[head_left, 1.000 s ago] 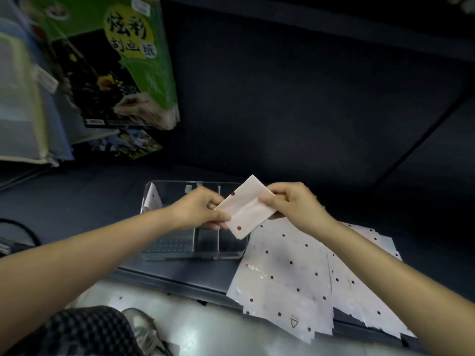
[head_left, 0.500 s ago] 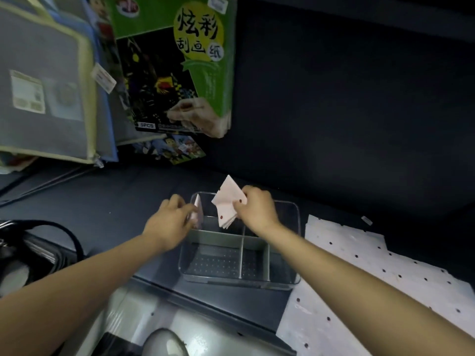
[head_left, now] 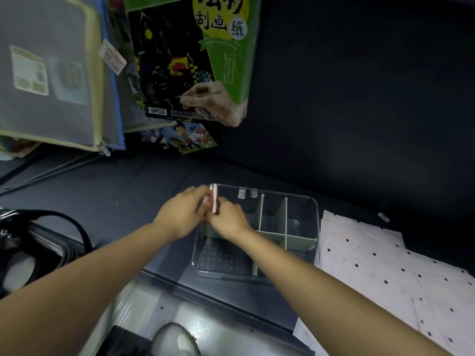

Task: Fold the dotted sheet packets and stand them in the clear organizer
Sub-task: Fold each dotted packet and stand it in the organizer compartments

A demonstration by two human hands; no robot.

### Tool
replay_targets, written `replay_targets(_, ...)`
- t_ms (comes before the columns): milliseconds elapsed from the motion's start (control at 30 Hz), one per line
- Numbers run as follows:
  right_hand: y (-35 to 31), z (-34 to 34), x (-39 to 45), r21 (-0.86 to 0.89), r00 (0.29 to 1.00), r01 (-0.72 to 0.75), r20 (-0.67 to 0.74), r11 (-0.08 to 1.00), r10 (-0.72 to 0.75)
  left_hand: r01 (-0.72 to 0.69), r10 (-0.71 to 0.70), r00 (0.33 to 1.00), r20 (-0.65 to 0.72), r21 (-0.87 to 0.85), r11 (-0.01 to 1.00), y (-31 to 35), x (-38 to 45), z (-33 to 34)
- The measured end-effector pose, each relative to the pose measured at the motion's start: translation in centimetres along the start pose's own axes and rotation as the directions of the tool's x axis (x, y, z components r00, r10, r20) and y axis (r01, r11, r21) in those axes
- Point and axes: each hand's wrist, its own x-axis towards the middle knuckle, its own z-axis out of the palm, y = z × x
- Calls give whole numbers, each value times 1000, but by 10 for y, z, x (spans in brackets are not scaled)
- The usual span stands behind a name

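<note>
Head view looks down on a dark desk [head_left: 144,191] where both hands meet at the far-left corner of the clear organizer [head_left: 317,227], which sits near the desk's front edge. The right hand [head_left: 227,219] has its grip curled around a folded packet [head_left: 215,201], pinching it from below so it stands on edge, seemingly to slide it straight down into the far-left compartment. The left hand [head_left: 183,211] also has its fingers curled, against what looks like a second folded piece just beside the first, probably steadying it against the wall so it does not tip (blur hides the exact contact, so I cannot tell how firmly it holds). The packet shows only as a thin pale, pinkish upright edge, folded small enough to fit between the dividers. To the right of the organizer, the unfolded dotted sheets [head_left: 372,255] lie flat and overlapping toward the desk's right edge, white with scattered dark dots. I judge most of the folding lies ahead.
</note>
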Motion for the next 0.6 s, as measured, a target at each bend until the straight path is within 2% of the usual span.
replay_targets(167,12,-2,-3,-208,977,100,208,973,-56,-115,88,987,134,210,971,-1,-5,0)
replay_targets(233,15,-3,-6,-249,971,131,228,959,-74,-138,96,984,149,301,944,0,-5,1)
replay_targets(300,20,-6,-16,-233,976,166,178,958,-125,-139,87,983,163,345,928,0,-4,1)
replay_targets(467,71,-34,-75,-132,951,293,-67,947,-303,-182,110,979,171,496,849,10,-3,0)
replay_targets(533,109,-54,-108,-130,949,269,-131,954,-286,-211,139,975,171,545,811,19,-6,3)
replay_targets(600,154,-77,-144,-148,965,174,-173,974,-199,-284,243,959,148,534,796,35,-14,8)
